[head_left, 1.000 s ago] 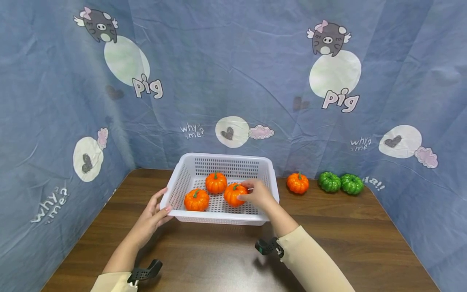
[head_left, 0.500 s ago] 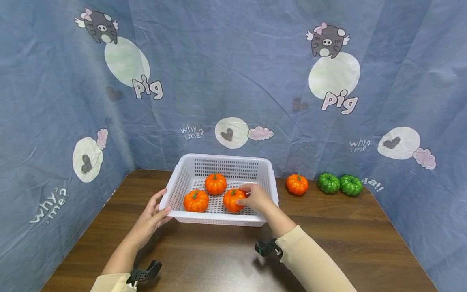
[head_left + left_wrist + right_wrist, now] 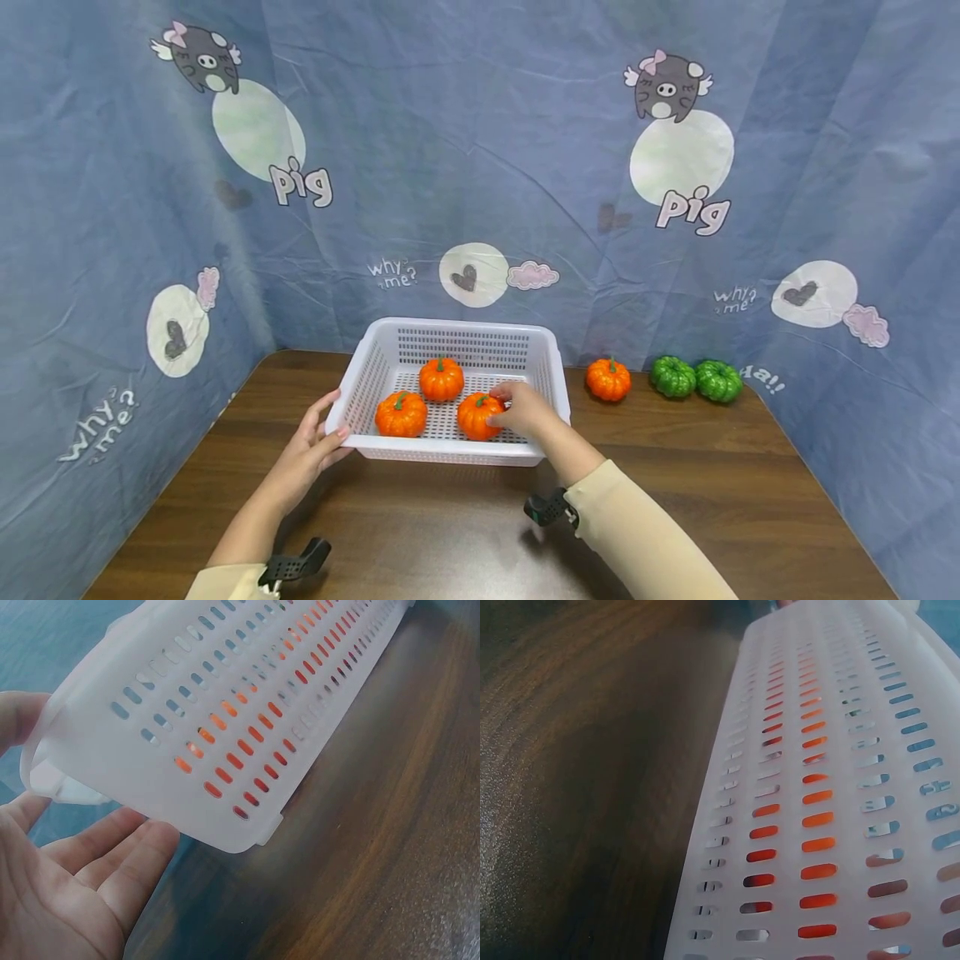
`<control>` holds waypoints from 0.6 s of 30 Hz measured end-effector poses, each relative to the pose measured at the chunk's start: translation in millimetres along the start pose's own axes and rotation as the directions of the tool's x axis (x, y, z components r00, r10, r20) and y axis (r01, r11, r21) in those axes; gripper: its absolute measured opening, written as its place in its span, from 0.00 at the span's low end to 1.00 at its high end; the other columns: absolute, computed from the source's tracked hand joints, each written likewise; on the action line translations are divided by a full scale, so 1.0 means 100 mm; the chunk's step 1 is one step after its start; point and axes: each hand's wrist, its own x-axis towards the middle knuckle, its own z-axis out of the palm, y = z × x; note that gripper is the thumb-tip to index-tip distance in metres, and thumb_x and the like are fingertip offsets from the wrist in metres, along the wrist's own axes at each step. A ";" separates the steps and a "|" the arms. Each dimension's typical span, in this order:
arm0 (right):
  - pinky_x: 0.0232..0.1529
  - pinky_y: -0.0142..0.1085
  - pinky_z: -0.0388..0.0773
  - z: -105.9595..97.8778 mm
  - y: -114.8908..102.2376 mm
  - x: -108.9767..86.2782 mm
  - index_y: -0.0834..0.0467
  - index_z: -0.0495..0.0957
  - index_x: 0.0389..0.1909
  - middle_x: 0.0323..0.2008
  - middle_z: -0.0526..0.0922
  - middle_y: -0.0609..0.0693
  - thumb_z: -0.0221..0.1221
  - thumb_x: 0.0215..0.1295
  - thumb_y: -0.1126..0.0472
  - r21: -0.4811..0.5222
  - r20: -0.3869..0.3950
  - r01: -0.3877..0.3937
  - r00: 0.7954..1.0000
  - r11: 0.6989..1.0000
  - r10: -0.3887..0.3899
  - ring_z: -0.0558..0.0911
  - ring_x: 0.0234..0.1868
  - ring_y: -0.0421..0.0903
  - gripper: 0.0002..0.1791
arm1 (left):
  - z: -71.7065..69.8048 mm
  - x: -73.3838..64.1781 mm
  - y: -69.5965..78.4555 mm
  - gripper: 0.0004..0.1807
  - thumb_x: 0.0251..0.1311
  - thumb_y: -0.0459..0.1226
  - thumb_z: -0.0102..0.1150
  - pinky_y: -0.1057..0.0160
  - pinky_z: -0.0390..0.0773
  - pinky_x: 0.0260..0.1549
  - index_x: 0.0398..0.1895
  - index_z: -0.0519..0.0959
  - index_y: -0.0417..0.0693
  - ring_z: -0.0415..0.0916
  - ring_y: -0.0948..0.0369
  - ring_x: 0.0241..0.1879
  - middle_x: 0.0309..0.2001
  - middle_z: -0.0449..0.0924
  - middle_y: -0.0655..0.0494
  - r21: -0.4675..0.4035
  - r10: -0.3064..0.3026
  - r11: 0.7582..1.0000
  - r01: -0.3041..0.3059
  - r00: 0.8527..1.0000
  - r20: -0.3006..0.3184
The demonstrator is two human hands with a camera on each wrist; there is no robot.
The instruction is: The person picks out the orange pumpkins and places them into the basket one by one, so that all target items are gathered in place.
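A white slotted plastic basket (image 3: pixel 450 445) stands on the table, tilted slightly in the head view. My left hand (image 3: pixel 303 450) grips its near left corner, the thumb over the rim and the fingers (image 3: pixel 139 859) below. Inside, my right hand (image 3: pixel 531 415) holds a small orange pumpkin (image 3: pixel 474 418) between thumb and fingers, low by the basket floor. Two more orange pumpkins lie in the basket: one at the front left (image 3: pixel 400 417), another farther back (image 3: pixel 441 382). In the right wrist view the basket's front wall (image 3: pixel 787 772) mostly hides the right hand.
To the right of the basket, a fourth orange pumpkin (image 3: pixel 608 380) sits on the wooden table (image 3: pixel 675 500). Beside it are two green pumpkins, one nearer (image 3: pixel 672 377) and one farther right (image 3: pixel 718 381). A blue printed curtain (image 3: pixel 480 167) closes off the back and sides.
My right hand has lowered the orange pumpkin toward the front of the basket floor and still holds it. The left hand keeps its grip on the basket.
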 end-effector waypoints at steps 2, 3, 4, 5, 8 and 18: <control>0.63 0.50 0.71 0.00 0.00 0.00 0.63 0.81 0.54 0.51 0.83 0.58 0.72 0.54 0.66 -0.003 0.003 -0.001 1.000 1.000 0.001 0.78 0.57 0.56 0.24 | 0.00 0.00 0.00 0.38 0.75 0.35 0.49 0.68 0.77 0.52 0.79 0.42 0.49 0.75 0.69 0.54 0.70 0.55 0.26 0.004 -0.002 1.000 0.002 1.000 -0.003; 0.63 0.50 0.71 0.00 -0.01 0.01 0.63 0.81 0.54 0.51 0.83 0.58 0.72 0.54 0.66 -0.004 0.004 -0.004 1.000 1.000 0.004 0.78 0.56 0.56 0.24 | 0.00 0.00 0.00 0.38 0.75 0.35 0.49 0.68 0.77 0.52 0.79 0.42 0.50 0.75 0.69 0.54 0.71 0.54 0.26 0.007 -0.002 1.000 0.002 1.000 -0.003; 0.62 0.50 0.71 0.00 -0.01 0.00 0.62 0.81 0.53 0.51 0.83 0.58 0.72 0.54 0.67 -0.003 0.004 -0.011 1.000 1.000 0.011 0.78 0.56 0.56 0.24 | 0.00 -0.01 0.00 0.38 0.75 0.35 0.49 0.67 0.77 0.52 0.79 0.42 0.50 0.75 0.69 0.54 0.71 0.54 0.26 0.009 -0.003 1.000 0.003 1.000 -0.005; 0.62 0.50 0.71 0.00 -0.01 0.01 0.62 0.81 0.53 0.51 0.83 0.58 0.72 0.54 0.67 -0.003 0.004 -0.017 1.000 1.000 0.017 0.79 0.55 0.55 0.23 | 0.00 -0.01 0.00 0.38 0.75 0.35 0.49 0.67 0.77 0.52 0.79 0.42 0.50 0.75 0.69 0.54 0.71 0.54 0.27 0.012 -0.003 1.000 0.003 1.000 -0.005; 0.61 0.50 0.72 0.00 -0.01 0.01 0.62 0.81 0.52 0.50 0.82 0.58 0.71 0.54 0.69 0.003 0.006 -0.040 0.999 0.999 0.040 0.79 0.54 0.55 0.22 | 0.00 -0.01 0.01 0.38 0.75 0.35 0.49 0.66 0.77 0.52 0.79 0.42 0.50 0.75 0.68 0.54 0.71 0.55 0.27 0.018 -0.007 1.000 0.007 1.000 -0.008; 0.60 0.50 0.73 0.00 -0.01 0.01 0.61 0.82 0.51 0.48 0.82 0.57 0.70 0.55 0.69 0.009 0.007 -0.060 0.998 0.998 0.059 0.79 0.52 0.54 0.21 | 0.00 -0.01 0.01 0.37 0.75 0.35 0.49 0.67 0.77 0.52 0.79 0.42 0.50 0.75 0.68 0.54 0.71 0.54 0.27 0.007 -0.004 1.000 0.004 1.000 -0.005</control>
